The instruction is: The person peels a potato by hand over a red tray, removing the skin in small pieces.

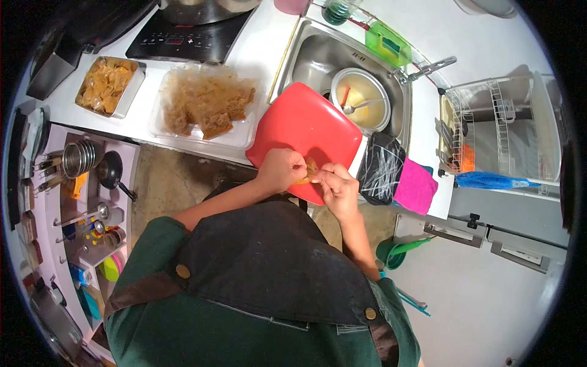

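Above the near part of a red plastic board point(307, 124), my left hand point(282, 170) and my right hand point(338, 187) pinch a small orange-brown wrapped piece point(311, 170) from both sides. It looks like food in clear plastic, though my fingers cover much of it. To the left, a clear plastic tray point(156, 121) holds brown, crumbly-looking food pieces point(218, 126) under clear film. A metal tin point(130, 94) farther left is filled with wrapped orange-brown pieces point(103, 87).
A steel sink point(314, 55) contains a metal pot point(387, 98) with yellowish liquid and a spoon. Right of the board lie a black plastic bundle point(380, 169) and a pink cloth point(415, 186). An induction cooktop point(183, 39) and a wire dish rack point(500, 119) flank the counter.
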The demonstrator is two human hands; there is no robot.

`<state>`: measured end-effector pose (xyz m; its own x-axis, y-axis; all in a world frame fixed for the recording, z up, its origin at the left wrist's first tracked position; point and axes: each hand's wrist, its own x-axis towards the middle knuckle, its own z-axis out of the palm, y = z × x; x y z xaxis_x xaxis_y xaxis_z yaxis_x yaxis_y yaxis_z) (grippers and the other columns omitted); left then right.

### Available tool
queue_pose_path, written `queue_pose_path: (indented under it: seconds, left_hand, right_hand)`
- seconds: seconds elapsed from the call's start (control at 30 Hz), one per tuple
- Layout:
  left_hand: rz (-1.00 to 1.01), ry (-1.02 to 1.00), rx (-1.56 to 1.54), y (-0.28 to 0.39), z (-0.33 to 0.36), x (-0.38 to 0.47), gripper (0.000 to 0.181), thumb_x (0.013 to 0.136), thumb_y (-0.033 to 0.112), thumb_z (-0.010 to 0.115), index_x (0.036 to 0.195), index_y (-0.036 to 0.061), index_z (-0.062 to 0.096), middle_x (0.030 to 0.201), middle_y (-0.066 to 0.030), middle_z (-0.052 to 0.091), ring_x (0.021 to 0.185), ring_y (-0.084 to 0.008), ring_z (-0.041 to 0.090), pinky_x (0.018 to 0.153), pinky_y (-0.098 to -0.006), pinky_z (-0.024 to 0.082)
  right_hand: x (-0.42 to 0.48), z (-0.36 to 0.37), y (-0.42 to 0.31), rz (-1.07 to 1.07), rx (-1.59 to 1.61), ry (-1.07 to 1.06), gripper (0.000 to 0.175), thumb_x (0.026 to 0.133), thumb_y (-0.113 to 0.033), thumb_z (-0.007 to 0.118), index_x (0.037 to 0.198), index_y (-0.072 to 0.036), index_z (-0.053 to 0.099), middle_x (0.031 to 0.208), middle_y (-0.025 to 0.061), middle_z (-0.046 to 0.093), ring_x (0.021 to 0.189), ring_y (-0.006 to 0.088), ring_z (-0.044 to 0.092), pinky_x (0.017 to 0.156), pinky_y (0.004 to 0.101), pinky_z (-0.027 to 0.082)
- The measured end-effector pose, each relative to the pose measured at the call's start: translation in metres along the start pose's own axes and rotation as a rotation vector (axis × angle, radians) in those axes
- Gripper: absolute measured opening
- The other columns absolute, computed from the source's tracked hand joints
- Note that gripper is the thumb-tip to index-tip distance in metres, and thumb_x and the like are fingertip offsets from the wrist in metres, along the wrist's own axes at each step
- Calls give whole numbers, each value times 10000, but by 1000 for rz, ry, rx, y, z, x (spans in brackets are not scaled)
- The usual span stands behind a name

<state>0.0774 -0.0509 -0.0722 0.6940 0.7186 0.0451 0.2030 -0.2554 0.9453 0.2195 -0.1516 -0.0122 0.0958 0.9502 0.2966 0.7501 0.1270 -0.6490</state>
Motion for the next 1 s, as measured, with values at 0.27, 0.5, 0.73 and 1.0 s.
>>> queue_pose_path:
  seconds: [0.27,0.5,0.73,1.0]
  left_hand:
    - [-21,-63,-67,-12,2,-2,157,711,157,614,744,11,658,665,-104,643,610,-171,624,568,-307,471]
    - [-98,-165,-138,-9,-2,1,167,751,145,606,754,-13,661,621,-89,640,570,-119,614,529,-281,470]
    - [-102,-100,-259,-3,-1,-1,154,712,132,615,717,-14,662,595,-99,640,524,-125,608,493,-281,451]
    - [-69,-130,-261,-11,2,-1,156,739,128,609,747,-21,654,623,-103,646,557,-128,619,512,-277,460]
  right_hand:
    - [0,-8,17,91,238,-213,29,801,-31,626,817,-9,637,769,88,612,752,178,597,618,262,476]
    - [23,-14,-11,308,211,-201,196,753,0,657,948,-5,632,790,112,624,722,210,620,644,313,489]
    - [29,-6,15,8,-12,-324,254,683,36,695,929,-8,650,831,104,595,724,213,595,652,296,485]
    - [35,-8,-2,168,32,-355,232,672,30,659,903,5,657,802,139,592,695,255,603,625,322,484]
